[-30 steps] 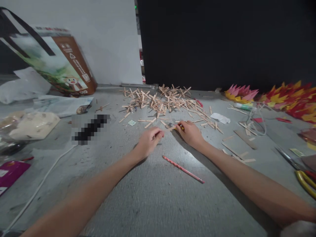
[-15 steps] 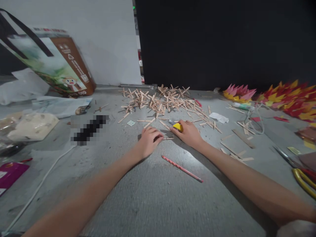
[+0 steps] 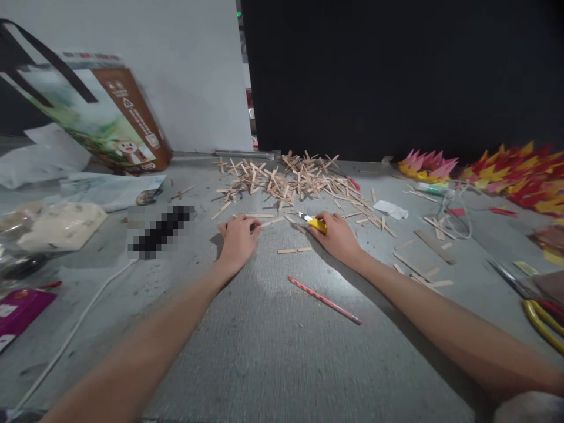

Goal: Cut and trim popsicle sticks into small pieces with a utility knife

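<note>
My right hand [image 3: 338, 236] is closed around a yellow utility knife [image 3: 317, 224], its blade pointing left and away from me. My left hand [image 3: 239, 239] is curled low over the table, its thumb side at the near end of a wooden craft stick [image 3: 271, 222]; its fingertips are partly hidden. Between the hands lies another craft stick [image 3: 294, 251], flat on the table, with a mark near its middle. A short stick [image 3: 296, 224] rests just left of the knife. Closer to me is a red patterned pencil [image 3: 326, 300], lying at a slant.
A heap of craft sticks [image 3: 282, 179] spreads along the back. Loose sticks, yellow-handled scissors [image 3: 540, 317] and red and yellow paper shapes [image 3: 520, 176] lie at right. At left are a carrier bag [image 3: 110, 117], plastic packets [image 3: 61, 226] and a white cable [image 3: 79, 323].
My left hand has moved left and away from the stick between the hands, leaving it flat, and reached another stick. My right hand has stayed in place, the knife's blade now showing.
</note>
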`<state>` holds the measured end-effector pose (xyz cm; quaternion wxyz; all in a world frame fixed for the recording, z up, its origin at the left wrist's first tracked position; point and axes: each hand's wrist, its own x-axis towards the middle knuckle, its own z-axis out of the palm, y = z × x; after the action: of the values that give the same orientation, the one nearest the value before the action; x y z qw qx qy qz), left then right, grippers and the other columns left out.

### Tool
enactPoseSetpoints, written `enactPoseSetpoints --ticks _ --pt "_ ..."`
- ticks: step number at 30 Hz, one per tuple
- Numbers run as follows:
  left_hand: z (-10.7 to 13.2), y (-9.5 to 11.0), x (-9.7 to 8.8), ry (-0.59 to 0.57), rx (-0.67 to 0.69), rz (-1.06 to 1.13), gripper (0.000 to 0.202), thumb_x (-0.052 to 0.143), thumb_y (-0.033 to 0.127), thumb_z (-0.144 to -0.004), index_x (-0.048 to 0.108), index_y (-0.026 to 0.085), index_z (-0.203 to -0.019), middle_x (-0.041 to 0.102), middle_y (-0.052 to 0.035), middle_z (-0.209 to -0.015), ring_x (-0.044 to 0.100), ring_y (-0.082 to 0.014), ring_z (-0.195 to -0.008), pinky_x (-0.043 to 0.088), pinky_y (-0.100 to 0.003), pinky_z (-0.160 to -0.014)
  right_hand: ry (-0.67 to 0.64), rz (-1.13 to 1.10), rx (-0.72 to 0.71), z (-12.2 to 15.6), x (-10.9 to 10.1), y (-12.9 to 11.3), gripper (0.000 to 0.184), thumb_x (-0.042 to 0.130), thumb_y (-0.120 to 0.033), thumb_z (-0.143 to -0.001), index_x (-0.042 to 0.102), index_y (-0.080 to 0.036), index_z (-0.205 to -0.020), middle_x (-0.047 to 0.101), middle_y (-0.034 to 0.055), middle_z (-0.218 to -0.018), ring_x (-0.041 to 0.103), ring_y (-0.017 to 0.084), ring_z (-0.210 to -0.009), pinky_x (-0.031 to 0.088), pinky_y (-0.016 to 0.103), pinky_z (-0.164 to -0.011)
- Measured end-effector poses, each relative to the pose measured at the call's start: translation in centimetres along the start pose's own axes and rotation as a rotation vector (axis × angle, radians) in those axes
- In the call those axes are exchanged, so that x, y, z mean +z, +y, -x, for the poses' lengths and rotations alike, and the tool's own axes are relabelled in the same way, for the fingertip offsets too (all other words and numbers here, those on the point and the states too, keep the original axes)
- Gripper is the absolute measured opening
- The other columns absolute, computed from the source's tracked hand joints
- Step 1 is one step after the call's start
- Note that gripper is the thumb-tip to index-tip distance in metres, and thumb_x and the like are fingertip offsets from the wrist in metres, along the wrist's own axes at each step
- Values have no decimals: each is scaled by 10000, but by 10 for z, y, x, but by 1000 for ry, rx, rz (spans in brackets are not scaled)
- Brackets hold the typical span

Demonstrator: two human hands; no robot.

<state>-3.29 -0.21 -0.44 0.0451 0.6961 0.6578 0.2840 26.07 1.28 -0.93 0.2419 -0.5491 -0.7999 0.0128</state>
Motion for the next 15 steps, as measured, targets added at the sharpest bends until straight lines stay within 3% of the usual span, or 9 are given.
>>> enactPoseSetpoints --ticks 5,10,15 --pt "-2 2 2 -15 -25 53 142 655 130 -893 781 196 -897 774 -121 -1040 639 -319 -1074 424 -470 -986 16 11 -23 0 0 -1 302 578 -460 -1045 665 -179 -1116 746 158 -1077 626 345 -1044 473 435 -892" --pt "-3 0 3 -26 35 66 162 622 87 -846 738 200 -865 778 -117 -997 656 -307 -1017 455 -454 -955 17 24 -47 0 0 -1 303 563 -449 -1050 678 -176 -1111 744 162 -1079 616 350 -1047 474 451 -917" --pt "1 2 1 -15 62 35 255 537 78 -880 750 197 -951 776 -117 -1029 654 -305 -1028 440 -464 -976 10 43 -48 0 1 -1 303 556 -446 -1048 686 -179 -1111 744 159 -1079 612 354 -1048 470 463 -939"
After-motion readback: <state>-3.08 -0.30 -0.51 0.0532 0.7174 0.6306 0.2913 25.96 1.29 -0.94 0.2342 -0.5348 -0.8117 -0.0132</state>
